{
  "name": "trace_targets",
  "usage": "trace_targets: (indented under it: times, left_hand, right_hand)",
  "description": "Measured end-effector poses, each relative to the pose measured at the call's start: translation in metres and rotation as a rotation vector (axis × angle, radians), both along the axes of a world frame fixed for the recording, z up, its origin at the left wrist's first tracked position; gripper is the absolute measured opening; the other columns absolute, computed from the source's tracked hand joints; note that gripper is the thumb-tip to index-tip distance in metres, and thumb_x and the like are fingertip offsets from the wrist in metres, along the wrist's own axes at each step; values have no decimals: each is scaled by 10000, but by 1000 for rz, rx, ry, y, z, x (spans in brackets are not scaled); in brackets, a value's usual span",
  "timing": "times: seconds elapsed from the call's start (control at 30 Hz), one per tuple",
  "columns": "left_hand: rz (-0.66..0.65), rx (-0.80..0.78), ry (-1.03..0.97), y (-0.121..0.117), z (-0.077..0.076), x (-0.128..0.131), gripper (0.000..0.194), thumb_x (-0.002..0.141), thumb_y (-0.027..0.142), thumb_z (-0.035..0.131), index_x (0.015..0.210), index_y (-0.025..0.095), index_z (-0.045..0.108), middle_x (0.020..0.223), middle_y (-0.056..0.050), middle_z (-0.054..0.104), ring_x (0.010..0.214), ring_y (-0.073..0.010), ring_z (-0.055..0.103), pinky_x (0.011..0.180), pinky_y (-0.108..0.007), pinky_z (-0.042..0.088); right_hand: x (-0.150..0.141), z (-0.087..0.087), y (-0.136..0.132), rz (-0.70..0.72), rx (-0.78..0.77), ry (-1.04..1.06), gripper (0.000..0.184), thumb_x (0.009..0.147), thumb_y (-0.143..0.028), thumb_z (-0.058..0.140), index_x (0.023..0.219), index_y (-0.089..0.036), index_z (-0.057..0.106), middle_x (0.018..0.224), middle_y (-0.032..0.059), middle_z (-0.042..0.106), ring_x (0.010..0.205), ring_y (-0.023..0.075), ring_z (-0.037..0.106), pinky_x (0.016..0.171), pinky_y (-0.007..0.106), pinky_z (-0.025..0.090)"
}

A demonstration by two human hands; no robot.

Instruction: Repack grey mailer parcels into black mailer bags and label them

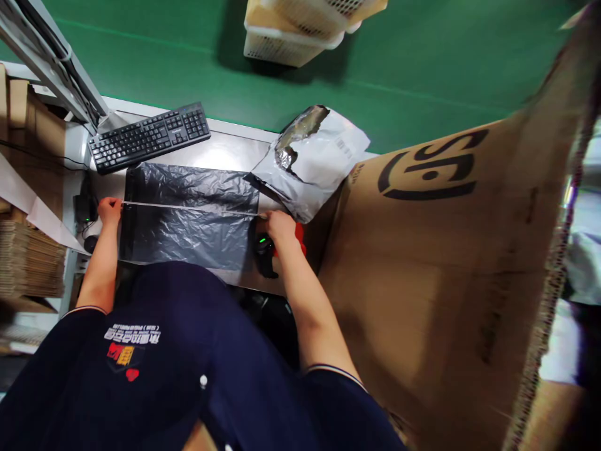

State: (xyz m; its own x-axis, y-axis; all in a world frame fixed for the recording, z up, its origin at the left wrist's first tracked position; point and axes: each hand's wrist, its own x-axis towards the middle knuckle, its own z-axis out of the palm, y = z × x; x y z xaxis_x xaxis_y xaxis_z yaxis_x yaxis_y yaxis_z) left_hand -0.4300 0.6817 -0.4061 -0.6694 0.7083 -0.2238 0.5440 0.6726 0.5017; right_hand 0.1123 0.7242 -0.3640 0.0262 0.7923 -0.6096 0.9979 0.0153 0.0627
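A thin white strip (192, 208) is stretched nearly straight from one of my hands to the other. My left hand (110, 210) pinches its left end, beside the left edge of a dark grey plastic bag (188, 241). The other end is between the closed fingers of my right hand (279, 227), just past the bag's right edge. The bag lies flat and wrinkled on the metal table under the strip. Close below my right hand is a black and red device (265, 254) with a green light, partly hidden by the hand and forearm.
Beyond the bag lies a black keyboard (150, 134). A torn white-and-silver mailer (323, 160) rests by the right edge. A large cardboard box (422, 263) stands at the right. White baskets (293, 44) are on the green floor, with stacked cardboard (32, 257) at left.
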Motion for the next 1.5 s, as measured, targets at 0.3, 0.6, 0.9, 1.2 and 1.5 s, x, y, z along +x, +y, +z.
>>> trace_targets:
  times: [0.3, 0.6, 0.9, 1.2, 1.5]
  left_hand:
    - [78, 33, -87, 4, 12, -2, 72, 794, 217, 676, 740, 189, 636, 773, -49, 697, 852, -223, 666, 867, -330, 528]
    - [-58, 349, -668, 35, 124, 74, 262, 616, 372, 807, 740, 157, 724, 560, 38, 549, 526, -95, 448, 518, -226, 313]
    - [-136, 550, -792, 7, 186, 121, 364, 598, 479, 838, 739, 181, 683, 572, 35, 551, 524, -87, 463, 512, -222, 311]
    - [44, 566, -637, -75, 202, 105, 419, 587, 536, 852, 756, 186, 694, 603, 22, 590, 556, -111, 509, 547, -234, 359]
    - [393, 657, -428, -214, 188, 132, 476, 746, 660, 801, 786, 189, 740, 718, -20, 683, 660, -143, 621, 622, -254, 476]
  right_hand:
    - [7, 8, -7, -36, 103, 137, 400, 952, -85, 551, 1301, -80, 746, 1290, 230, 751, 1186, 331, 721, 981, 371, 557]
    - [-54, 49, -36, -73, 503, 909, 345, 933, -296, 619, 1218, -201, 789, 1213, 115, 809, 1084, 285, 764, 981, 416, 612]
    - [-103, 54, -49, -221, 514, 1056, 395, 929, -442, 590, 1168, -180, 764, 1161, 128, 807, 992, 269, 742, 940, 414, 588]
    - [-115, 49, -73, -259, 516, 1304, 534, 882, -635, 624, 1090, -166, 771, 1069, 145, 815, 944, 277, 742, 894, 433, 593]
    - [-182, 72, -88, 52, 223, 1551, 421, 844, -589, 734, 988, -201, 812, 999, 126, 828, 908, 312, 769, 880, 502, 623]
